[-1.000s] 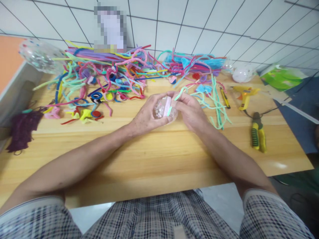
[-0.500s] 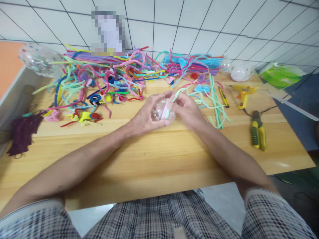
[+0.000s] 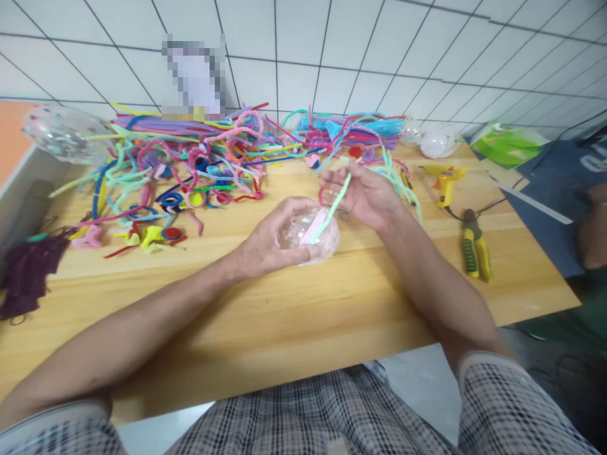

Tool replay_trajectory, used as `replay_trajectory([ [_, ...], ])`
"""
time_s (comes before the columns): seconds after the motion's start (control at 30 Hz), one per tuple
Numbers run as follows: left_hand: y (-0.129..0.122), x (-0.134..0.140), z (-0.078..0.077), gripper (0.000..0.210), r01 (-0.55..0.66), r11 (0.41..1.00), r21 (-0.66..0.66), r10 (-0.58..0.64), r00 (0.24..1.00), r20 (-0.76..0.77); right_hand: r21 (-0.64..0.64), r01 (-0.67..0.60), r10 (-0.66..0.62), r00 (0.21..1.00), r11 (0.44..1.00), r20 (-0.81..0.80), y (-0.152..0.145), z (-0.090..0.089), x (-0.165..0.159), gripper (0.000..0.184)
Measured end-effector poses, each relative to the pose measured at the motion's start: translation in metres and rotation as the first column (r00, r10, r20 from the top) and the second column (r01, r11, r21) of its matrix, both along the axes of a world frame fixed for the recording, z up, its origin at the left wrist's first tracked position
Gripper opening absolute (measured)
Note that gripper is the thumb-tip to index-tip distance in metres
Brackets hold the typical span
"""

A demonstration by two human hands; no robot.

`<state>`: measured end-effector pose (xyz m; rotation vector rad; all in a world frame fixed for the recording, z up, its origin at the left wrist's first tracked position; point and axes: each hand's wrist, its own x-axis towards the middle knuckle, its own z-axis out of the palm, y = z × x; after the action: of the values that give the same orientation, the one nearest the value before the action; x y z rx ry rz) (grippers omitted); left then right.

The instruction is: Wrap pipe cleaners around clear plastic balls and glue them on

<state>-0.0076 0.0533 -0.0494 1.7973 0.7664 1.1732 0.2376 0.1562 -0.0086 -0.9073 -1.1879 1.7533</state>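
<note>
My left hand [image 3: 265,243] is wrapped round a clear ball [image 3: 296,234] with bits of glitter inside. A pale pink band [image 3: 313,227] circles its middle, with a mint-green pipe cleaner [image 3: 336,205] lying along it. The strand's free end rises up to the right, pinched between the fingers of my right hand [image 3: 367,193], which is off the ball. Below those fingers, a small pinkish loop and a dark metal ring show, too blurred to name. More mint-green pipe cleaners [image 3: 403,183] lie just behind my right hand.
Heaps of coloured pipe cleaners [image 3: 190,142] line the back, with clear balloons [image 3: 61,136] at far left. A yellow glue gun [image 3: 443,180] and pliers [image 3: 474,246] lie at right, a dark purple bundle [image 3: 31,272] at left. Another person's arm [image 3: 595,227] shows at the right edge.
My right hand has lifted away from the ball, pulling the green pipe cleaner up straight. The ball sits slightly lower, still in my left hand. The whole view has shifted a little.
</note>
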Motion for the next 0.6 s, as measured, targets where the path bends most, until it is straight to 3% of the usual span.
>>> replay_trajectory([
  [0.2, -0.002, -0.001, 0.003, 0.068, 0.066, 0.998, 0.024, -0.064, 0.996, -0.058, -0.105, -0.001, -0.001, 1.000, 0.994, -0.016, 0.008, -0.002, 0.000, 0.044],
  [0.3, -0.003, -0.003, 0.002, 0.067, 0.089, 0.993, 0.071, -0.077, 0.985, -0.152, -0.095, 0.088, -0.083, 0.995, 0.992, 0.055, 0.010, -0.001, 0.000, 0.044],
  [0.4, -0.004, -0.004, 0.001, 0.065, 0.113, 0.989, 0.092, -0.092, 0.974, -0.206, 0.068, 0.179, -0.190, 0.947, 0.982, 0.258, 0.016, -0.005, 0.006, 0.055],
  [0.5, -0.004, -0.004, 0.002, 0.070, 0.153, 0.983, 0.099, -0.126, 0.964, -0.233, 0.329, 0.154, -0.309, 0.814, 0.932, 0.491, 0.021, -0.011, 0.013, 0.069],
  [0.57, -0.005, -0.003, 0.002, 0.076, 0.202, 0.973, 0.112, -0.170, 0.955, -0.245, 0.404, 0.131, -0.354, 0.757, 0.905, 0.549, 0.022, -0.014, 0.014, 0.075],
  [0.6, -0.005, -0.004, 0.002, 0.079, 0.229, 0.966, 0.118, -0.194, 0.948, -0.252, 0.387, 0.126, -0.338, 0.765, 0.913, 0.548, 0.021, -0.015, 0.014, 0.076],
])
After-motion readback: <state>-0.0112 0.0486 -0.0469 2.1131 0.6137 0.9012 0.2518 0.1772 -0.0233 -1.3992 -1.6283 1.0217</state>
